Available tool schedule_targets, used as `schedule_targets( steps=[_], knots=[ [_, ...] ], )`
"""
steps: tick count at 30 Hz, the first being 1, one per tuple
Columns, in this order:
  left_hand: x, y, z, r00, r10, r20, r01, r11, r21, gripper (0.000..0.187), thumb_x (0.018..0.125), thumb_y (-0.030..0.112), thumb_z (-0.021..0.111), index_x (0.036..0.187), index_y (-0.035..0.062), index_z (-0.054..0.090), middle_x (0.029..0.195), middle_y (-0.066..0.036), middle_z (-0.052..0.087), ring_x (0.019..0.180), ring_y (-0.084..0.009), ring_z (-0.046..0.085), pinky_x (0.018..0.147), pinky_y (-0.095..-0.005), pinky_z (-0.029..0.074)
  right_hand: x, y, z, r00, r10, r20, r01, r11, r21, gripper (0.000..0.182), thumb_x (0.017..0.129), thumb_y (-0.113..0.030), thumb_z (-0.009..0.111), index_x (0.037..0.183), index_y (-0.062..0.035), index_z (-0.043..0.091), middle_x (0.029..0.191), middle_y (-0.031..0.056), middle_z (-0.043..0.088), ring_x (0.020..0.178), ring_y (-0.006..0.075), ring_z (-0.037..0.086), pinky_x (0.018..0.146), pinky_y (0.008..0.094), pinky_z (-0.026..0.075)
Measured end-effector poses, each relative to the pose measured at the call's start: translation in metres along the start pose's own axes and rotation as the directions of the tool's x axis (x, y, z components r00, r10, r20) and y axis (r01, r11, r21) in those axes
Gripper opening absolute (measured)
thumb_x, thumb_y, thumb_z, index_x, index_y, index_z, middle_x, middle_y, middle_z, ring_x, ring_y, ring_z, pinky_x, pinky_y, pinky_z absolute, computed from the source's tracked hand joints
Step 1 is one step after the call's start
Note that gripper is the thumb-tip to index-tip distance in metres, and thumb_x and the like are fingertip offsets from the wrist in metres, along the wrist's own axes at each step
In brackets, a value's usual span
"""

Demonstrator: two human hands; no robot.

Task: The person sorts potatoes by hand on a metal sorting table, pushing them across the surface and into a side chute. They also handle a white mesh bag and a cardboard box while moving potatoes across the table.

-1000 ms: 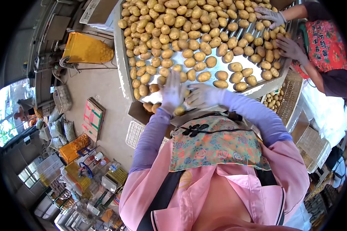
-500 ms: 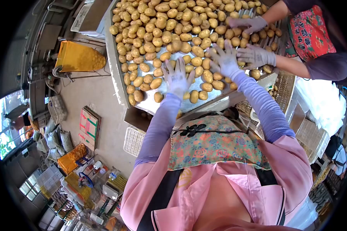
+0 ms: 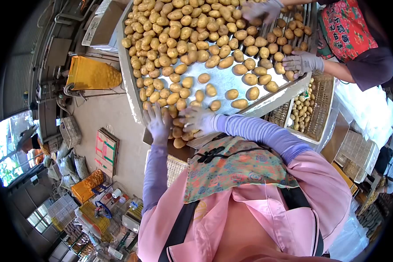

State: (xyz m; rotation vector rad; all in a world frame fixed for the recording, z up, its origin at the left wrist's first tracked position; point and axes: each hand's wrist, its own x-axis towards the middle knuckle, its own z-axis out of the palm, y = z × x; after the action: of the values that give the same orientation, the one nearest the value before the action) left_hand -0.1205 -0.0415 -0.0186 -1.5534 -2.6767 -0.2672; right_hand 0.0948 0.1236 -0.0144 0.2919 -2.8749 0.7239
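Many potatoes (image 3: pixel 174 31) cover a metal sorting table (image 3: pixel 222 81), thickest at its far left. At the near left corner, my gloved left hand (image 3: pixel 158 123) lies open with fingers stretched beside several potatoes. My gloved right hand (image 3: pixel 201 120) reaches across from the right, fingers apart and touching potatoes. Between and below my hands, potatoes (image 3: pixel 179 143) sit at an opening in the table edge, above a brown box that is partly hidden. Neither hand is closed round a potato.
A co-worker's gloved hands (image 3: pixel 303 63) work among potatoes on the slatted right side. A woven crate (image 3: pixel 321 109) with potatoes stands below the right edge. At left are a yellow mesh bag (image 3: pixel 91 74) of potatoes and a white basket (image 3: pixel 174 168) below my hands.
Both my hands have moved left and toward me, to the table's near left corner. Potatoes have shifted toward that corner, baring more metal. The co-worker's hands have moved apart.
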Motion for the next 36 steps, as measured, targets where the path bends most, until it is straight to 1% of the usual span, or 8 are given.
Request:
schedule_targets(
  steps=[5, 7, 8, 9, 10, 16, 27, 36],
  knots=[
    [0.022, 0.090, 0.026, 0.998, -0.035, -0.055, 0.043, 0.990, 0.136, 0.072, 0.101, 0.051, 0.057, 0.160, 0.0136, 0.042, 0.166, -0.023, 0.034, 0.153, -0.0499, 0.027, 0.123, -0.0621, 0.017, -0.044, 0.036, 0.004, 0.924, -0.211, -0.319, 0.297, 0.922, 0.249, 0.035, 0.094, -0.040, 0.064, 0.113, -0.0134, 0.075, 0.109, 0.0085, 0.072, 0.121, 0.0308, 0.063, 0.111, 0.0467, 0.044],
    [0.030, 0.090, -0.004, 0.850, 0.486, 0.203, -0.462, 0.873, -0.155, 0.076, 0.102, 0.052, 0.055, 0.163, 0.0102, 0.036, 0.167, -0.024, 0.031, 0.154, -0.0472, 0.026, 0.124, -0.0624, 0.015, -0.050, 0.039, -0.111, 0.799, 0.411, 0.439, -0.354, 0.911, -0.210, 0.033, 0.094, -0.034, 0.063, 0.109, -0.0075, 0.074, 0.098, 0.0112, 0.072, 0.104, 0.0287, 0.068, 0.099, 0.0431, 0.051],
    [0.037, 0.073, 0.005, 0.850, 0.485, 0.206, -0.462, 0.874, -0.154, 0.076, 0.102, 0.052, 0.055, 0.163, 0.0102, 0.036, 0.167, -0.024, 0.031, 0.154, -0.0472, 0.026, 0.124, -0.0624, 0.015, -0.072, 0.052, -0.145, 0.696, 0.643, 0.320, -0.620, 0.763, -0.183, 0.039, 0.091, -0.034, 0.063, 0.115, -0.0050, 0.071, 0.102, 0.0141, 0.069, 0.106, 0.0292, 0.065, 0.092, 0.0475, 0.049],
    [0.046, 0.048, 0.021, 0.890, 0.438, 0.122, -0.426, 0.897, -0.113, 0.077, 0.103, 0.054, 0.050, 0.165, 0.0118, 0.030, 0.167, -0.023, 0.032, 0.155, -0.0450, 0.025, 0.125, -0.0601, 0.010, -0.147, 0.097, -0.098, 0.810, 0.376, -0.451, -0.566, 0.702, -0.431, 0.055, 0.089, -0.039, 0.064, 0.135, -0.0095, 0.064, 0.124, 0.0178, 0.064, 0.117, 0.0325, 0.061, 0.097, 0.0523, 0.046],
    [0.057, 0.036, 0.033, 0.920, 0.390, 0.033, -0.387, 0.919, -0.076, 0.079, 0.104, 0.056, 0.045, 0.167, 0.0134, 0.025, 0.167, -0.022, 0.032, 0.156, -0.0428, 0.024, 0.127, -0.0579, 0.005, -0.169, 0.104, -0.140, 0.622, 0.749, -0.228, -0.776, 0.552, -0.304, 0.067, 0.092, -0.048, 0.063, 0.153, -0.0205, 0.051, 0.154, 0.0197, 0.048, 0.139, 0.0404, 0.047, 0.115, 0.0599, 0.033],
    [0.176, 0.155, 0.030, 0.840, -0.236, 0.488, 0.298, 0.953, -0.052, 0.085, 0.100, 0.071, 0.041, 0.168, 0.0223, 0.022, 0.171, -0.029, 0.012, 0.155, -0.0582, 0.004, 0.124, -0.0681, 0.000, -0.146, 0.165, -0.145, 0.262, 0.907, -0.331, -0.897, 0.102, -0.430, 0.084, 0.091, -0.078, 0.051, 0.162, -0.0372, 0.036, 0.169, 0.0199, 0.029, 0.154, 0.0526, 0.021, 0.126, 0.0623, 0.008],
    [-0.035, 0.078, 0.012, 0.813, 0.565, 0.140, -0.552, 0.825, -0.122, 0.049, 0.097, 0.036, 0.060, 0.144, 0.0241, 0.063, 0.154, -0.009, 0.053, 0.144, -0.0500, 0.038, 0.115, -0.0630, 0.031, -0.117, 0.059, -0.094, 0.782, 0.622, 0.022, -0.567, 0.726, -0.388, 0.084, 0.087, -0.074, 0.058, 0.161, -0.0382, 0.038, 0.168, 0.0122, 0.033, 0.155, 0.0442, 0.024, 0.127, 0.0595, 0.013],
    [-0.013, -0.030, 0.009, 0.994, -0.096, 0.042, 0.101, 0.988, -0.115, 0.061, 0.103, 0.044, 0.053, 0.155, 0.0136, 0.049, 0.163, -0.020, 0.039, 0.151, -0.0506, 0.028, 0.123, -0.0655, 0.019, 0.001, 0.020, -0.013, 0.968, 0.245, 0.057, -0.235, 0.960, -0.150, 0.075, 0.087, -0.061, 0.067, 0.155, -0.0374, 0.045, 0.169, 0.0103, 0.033, 0.155, 0.0423, 0.027, 0.126, 0.0627, 0.014]
  ],
)
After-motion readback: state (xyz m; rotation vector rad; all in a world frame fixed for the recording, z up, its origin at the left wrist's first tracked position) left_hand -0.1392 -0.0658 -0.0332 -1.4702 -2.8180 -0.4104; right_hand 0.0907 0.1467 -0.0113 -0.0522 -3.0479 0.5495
